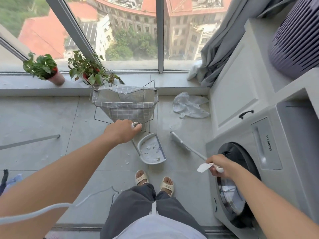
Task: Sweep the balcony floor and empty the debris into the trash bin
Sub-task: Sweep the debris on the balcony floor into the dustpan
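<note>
We stand in cream slippers on the pale grey tiled balcony floor, looking down at our two hands. Our left hand reaches forward, its fingers curled around the white looped top of the long dustpan handle. The handle slants down to the white plastic dustpan, which rests on the floor just ahead of our feet and holds white crumbs and small scraps of debris. A few more white flecks lie on the tiles beside it.

Our right hand grips the upper end of the thin white broom handle, and a scrap of white paper sticks out from the same grip. The long white broom head sits on the floor to the right of the dustpan, near it but apart.

Just behind the dustpan stands a grey checked fabric laundry basket on a wire frame, against the low window ledge. A crumpled white plastic bag lies on the floor to its right. Two green potted plants sit on the ledge at left. A silver front-loading washing machine stands at our right, its door open beside our right forearm.
</note>
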`<state>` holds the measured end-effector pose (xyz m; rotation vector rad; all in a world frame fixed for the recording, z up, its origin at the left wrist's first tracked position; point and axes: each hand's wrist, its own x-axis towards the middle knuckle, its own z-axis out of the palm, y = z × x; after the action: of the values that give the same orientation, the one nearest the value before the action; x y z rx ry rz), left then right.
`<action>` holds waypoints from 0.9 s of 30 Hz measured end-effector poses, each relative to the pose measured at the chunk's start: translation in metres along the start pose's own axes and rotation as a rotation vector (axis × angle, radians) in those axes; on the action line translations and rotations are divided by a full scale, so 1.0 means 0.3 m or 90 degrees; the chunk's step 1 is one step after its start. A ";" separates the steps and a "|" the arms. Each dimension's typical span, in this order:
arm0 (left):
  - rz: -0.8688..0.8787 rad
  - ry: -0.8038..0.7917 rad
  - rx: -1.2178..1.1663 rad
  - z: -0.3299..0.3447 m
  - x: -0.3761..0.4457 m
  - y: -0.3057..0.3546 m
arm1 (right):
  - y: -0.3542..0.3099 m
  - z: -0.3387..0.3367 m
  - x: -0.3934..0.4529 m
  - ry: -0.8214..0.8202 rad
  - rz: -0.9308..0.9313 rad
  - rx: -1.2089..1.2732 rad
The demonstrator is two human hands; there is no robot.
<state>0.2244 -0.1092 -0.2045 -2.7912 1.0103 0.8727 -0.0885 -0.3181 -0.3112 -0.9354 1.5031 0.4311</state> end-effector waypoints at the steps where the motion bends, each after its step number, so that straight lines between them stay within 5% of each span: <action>1: 0.006 -0.002 -0.008 -0.003 0.008 0.000 | -0.024 -0.005 -0.006 -0.001 -0.009 0.004; 11: 0.043 -0.024 -0.037 -0.086 0.114 -0.055 | -0.271 0.140 0.036 0.065 -0.075 -0.002; 21: 0.090 -0.081 -0.107 -0.103 0.266 -0.090 | -0.342 0.384 0.122 0.078 0.037 -0.058; 27: 0.113 -0.096 -0.095 -0.130 0.316 -0.036 | -0.397 0.247 0.000 0.067 0.049 -0.031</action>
<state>0.3097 -0.1641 -0.2230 -2.7312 1.2308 1.2059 0.0497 -0.3347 -0.2942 -0.9535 1.6339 0.4825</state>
